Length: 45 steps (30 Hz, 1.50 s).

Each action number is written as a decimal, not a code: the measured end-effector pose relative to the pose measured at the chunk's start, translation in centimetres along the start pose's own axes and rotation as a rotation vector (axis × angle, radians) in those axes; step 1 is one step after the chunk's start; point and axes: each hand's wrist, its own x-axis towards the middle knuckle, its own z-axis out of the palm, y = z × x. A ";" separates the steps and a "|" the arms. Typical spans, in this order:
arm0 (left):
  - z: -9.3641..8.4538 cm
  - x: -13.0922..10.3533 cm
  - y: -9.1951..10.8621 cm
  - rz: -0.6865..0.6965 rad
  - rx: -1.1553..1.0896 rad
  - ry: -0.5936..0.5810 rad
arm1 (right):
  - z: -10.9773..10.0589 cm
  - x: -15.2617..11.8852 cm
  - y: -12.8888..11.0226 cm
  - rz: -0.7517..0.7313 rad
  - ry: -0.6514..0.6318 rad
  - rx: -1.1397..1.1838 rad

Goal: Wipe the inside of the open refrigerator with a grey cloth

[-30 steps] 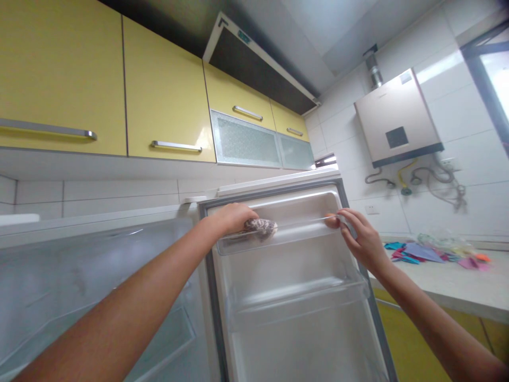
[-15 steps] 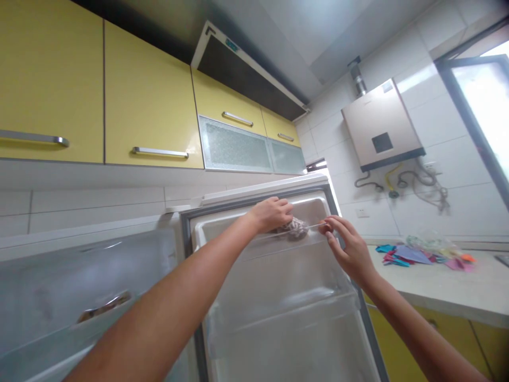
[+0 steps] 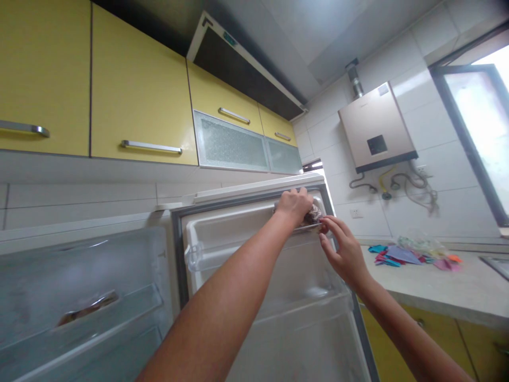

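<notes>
Left fingers (image 3: pixel 304 197) clasp a mottled bundle (image 3: pixel 315 214) beside parted right fingers (image 3: pixel 337 225) whose hold's unclear.

Two bare hands: one left hand (image 3: pixel 295 206), one right hand (image 3: pixel 344 252). One patterned bundle (image 3: pixel 314 215). One fridge (image 3: pixel 127 254) with one open door (image 3: pixel 302 260), showing two door shelves (image 3: pixel 302 313). Four yellow cabinet doors (image 3: pixel 147 95) overhead, four handles (image 3: pixel 153 147), two frosted panels (image 3: pixel 230 143). One range hood (image 3: pixel 246 69), one water heater (image 3: pixel 376 127), one window (image 3: pixel 473 111).

Right of centre, a bundle (image 3: pixel 315 213) sits at the fridge door rack (image 3: pixel 218 258); cupboards (image 3: pixel 139 85) lie upper left, the bench (image 3: pixel 429 285) lower right.
</notes>
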 end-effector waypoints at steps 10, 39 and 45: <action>-1.9 -2.5 -1.5 -0.226 0.004 -0.190 | -0.1 0.2 0.6 -0.028 -0.023 -0.045; -1.9 -9.9 -7.5 -0.226 0.061 -0.080 | 0.1 -0.1 0.5 0.019 -0.004 0.002; -0.7 -3.7 -2.7 -0.191 -0.029 -0.019 | 0.2 -0.1 0.4 0.013 0.000 0.005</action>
